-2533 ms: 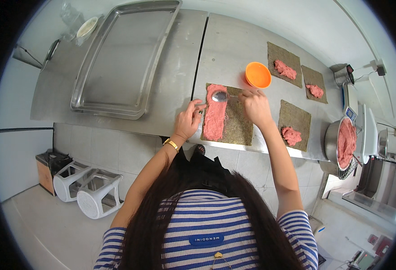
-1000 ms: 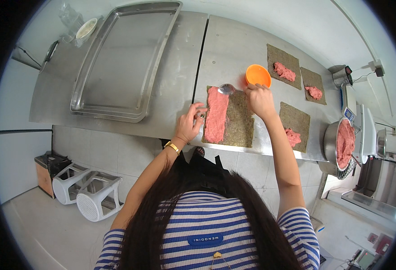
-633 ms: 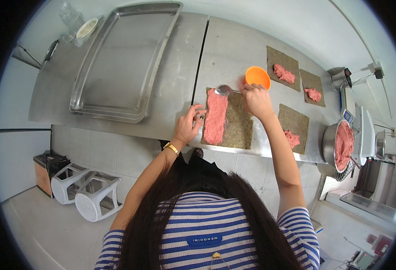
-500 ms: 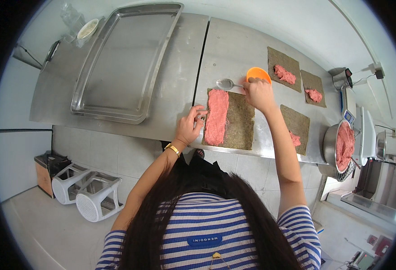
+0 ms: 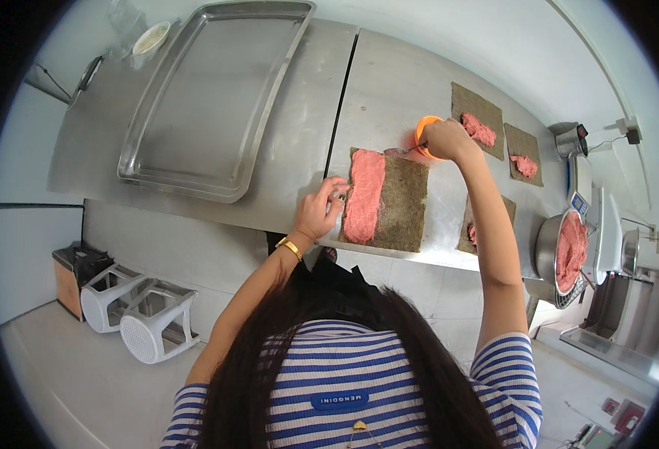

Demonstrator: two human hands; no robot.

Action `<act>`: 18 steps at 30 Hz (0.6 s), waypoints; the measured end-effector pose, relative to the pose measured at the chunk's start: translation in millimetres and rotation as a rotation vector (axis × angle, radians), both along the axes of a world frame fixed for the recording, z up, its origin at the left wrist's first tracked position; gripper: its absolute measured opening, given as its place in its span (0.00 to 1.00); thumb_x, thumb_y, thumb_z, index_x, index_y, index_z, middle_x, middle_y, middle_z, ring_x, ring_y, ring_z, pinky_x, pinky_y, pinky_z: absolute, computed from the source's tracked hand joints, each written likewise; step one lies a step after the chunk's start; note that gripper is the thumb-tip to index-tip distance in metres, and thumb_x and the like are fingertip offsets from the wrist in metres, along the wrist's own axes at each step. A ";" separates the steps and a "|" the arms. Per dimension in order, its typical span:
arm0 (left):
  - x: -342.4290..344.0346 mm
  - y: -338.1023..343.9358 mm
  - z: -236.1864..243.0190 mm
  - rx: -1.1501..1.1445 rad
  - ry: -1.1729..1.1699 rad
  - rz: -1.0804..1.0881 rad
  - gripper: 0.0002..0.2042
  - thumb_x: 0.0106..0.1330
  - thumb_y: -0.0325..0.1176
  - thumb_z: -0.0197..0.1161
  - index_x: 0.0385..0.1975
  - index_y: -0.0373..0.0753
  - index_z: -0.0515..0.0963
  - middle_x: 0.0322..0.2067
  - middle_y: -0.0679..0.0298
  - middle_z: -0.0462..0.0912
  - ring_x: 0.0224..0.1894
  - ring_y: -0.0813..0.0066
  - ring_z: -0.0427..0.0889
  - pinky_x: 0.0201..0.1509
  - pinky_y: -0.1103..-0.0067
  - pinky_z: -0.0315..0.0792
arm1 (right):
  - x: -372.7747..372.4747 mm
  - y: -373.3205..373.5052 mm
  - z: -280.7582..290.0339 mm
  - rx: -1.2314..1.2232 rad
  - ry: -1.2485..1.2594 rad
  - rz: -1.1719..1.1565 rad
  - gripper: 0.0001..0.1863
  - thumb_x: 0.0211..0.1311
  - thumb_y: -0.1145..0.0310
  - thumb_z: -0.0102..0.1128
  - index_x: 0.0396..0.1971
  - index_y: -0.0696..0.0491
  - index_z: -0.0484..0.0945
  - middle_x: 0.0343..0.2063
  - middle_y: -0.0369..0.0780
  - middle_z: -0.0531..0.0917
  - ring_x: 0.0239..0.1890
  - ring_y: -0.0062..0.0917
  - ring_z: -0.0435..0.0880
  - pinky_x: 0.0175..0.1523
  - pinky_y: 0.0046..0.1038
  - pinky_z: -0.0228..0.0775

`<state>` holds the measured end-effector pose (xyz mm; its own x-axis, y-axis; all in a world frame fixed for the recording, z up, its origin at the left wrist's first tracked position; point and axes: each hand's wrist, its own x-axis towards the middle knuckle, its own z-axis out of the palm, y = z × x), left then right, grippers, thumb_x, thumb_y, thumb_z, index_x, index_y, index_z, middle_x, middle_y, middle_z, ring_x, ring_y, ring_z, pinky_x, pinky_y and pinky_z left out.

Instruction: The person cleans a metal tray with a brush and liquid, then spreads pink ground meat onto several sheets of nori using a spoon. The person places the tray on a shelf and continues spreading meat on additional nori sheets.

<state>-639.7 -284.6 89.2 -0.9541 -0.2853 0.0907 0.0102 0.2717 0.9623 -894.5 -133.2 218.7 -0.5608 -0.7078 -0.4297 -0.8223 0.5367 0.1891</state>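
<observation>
My right hand [image 5: 449, 140] is closed around the handle of a metal spoon [image 5: 399, 152] at an orange bowl [image 5: 420, 132], partly hidden by the hand. The spoon's head sticks out left of the bowl, above the far edge of a dark green seaweed sheet [image 5: 406, 202]. Along that sheet's left side lies a flattened strip of pink meat paste [image 5: 364, 196]. My left hand [image 5: 320, 209] rests at the strip's left edge, fingers loosely bent and apart, gripping nothing. Whether its fingertips touch the paste or the sheet is unclear.
To the right lie more seaweed sheets [image 5: 489, 112] bearing lumps of pink paste. A metal bowl of paste [image 5: 545, 251] stands at the table's right end, beside a scale [image 5: 578, 202]. A large metal tray [image 5: 253, 142] occupies the left; white stools [image 5: 144, 333] stand below.
My right hand has shifted slightly right, and the spoon has turned from face-up to nearly edge-on beside the orange bowl. My left hand has stayed at the paste strip.
</observation>
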 end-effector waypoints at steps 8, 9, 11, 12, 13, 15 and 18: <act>-1.1 -1.3 -3.4 -0.020 0.018 0.014 0.16 0.59 0.27 0.51 0.49 0.38 0.67 0.41 0.59 0.83 0.29 0.64 0.84 0.34 0.74 0.75 | 1.3 -8.4 -10.6 -0.055 -0.012 0.041 0.11 0.47 0.71 0.55 0.30 0.46 0.85 0.27 0.41 0.84 0.35 0.32 0.83 0.48 0.34 0.69; -1.2 -1.5 -3.5 -0.030 0.028 0.008 0.17 0.59 0.25 0.50 0.49 0.36 0.67 0.42 0.57 0.82 0.28 0.66 0.83 0.34 0.76 0.76 | 1.0 -10.8 -11.4 -0.059 0.008 0.050 0.12 0.46 0.72 0.55 0.30 0.47 0.85 0.28 0.41 0.84 0.35 0.32 0.83 0.50 0.34 0.69; -1.5 -1.7 -3.6 -0.040 0.047 0.003 0.17 0.58 0.24 0.48 0.50 0.35 0.66 0.42 0.56 0.82 0.27 0.68 0.83 0.33 0.78 0.76 | 0.7 -15.9 -11.6 -0.092 -0.022 0.065 0.11 0.46 0.72 0.55 0.28 0.46 0.85 0.27 0.41 0.84 0.34 0.32 0.83 0.49 0.33 0.68; -1.7 -1.5 -3.6 -0.039 0.055 0.006 0.17 0.58 0.24 0.48 0.50 0.35 0.67 0.42 0.56 0.82 0.27 0.68 0.83 0.33 0.78 0.76 | 1.1 -18.7 -11.2 -0.112 -0.030 0.078 0.11 0.46 0.72 0.55 0.28 0.46 0.85 0.27 0.41 0.84 0.33 0.32 0.83 0.49 0.33 0.68; -1.6 -1.3 -3.5 -0.039 0.063 0.011 0.17 0.58 0.24 0.48 0.50 0.35 0.67 0.42 0.56 0.82 0.26 0.69 0.83 0.33 0.78 0.76 | 1.5 -22.0 -10.7 -0.123 -0.027 0.103 0.10 0.46 0.72 0.55 0.27 0.45 0.85 0.26 0.40 0.84 0.33 0.31 0.83 0.48 0.33 0.67; -0.8 -1.7 -3.2 -0.048 0.043 0.005 0.17 0.58 0.24 0.48 0.49 0.34 0.67 0.42 0.56 0.82 0.27 0.69 0.83 0.33 0.79 0.76 | 2.8 -29.6 -9.7 -0.136 -0.017 0.151 0.09 0.47 0.72 0.56 0.26 0.45 0.85 0.25 0.40 0.84 0.31 0.31 0.83 0.47 0.32 0.66; -0.7 -1.5 -3.0 -0.041 0.014 0.012 0.16 0.59 0.27 0.51 0.49 0.38 0.68 0.41 0.59 0.83 0.28 0.65 0.83 0.34 0.75 0.75 | 4.5 -43.4 -9.8 -0.107 0.054 0.202 0.08 0.48 0.70 0.56 0.24 0.44 0.85 0.23 0.39 0.84 0.30 0.31 0.82 0.47 0.31 0.66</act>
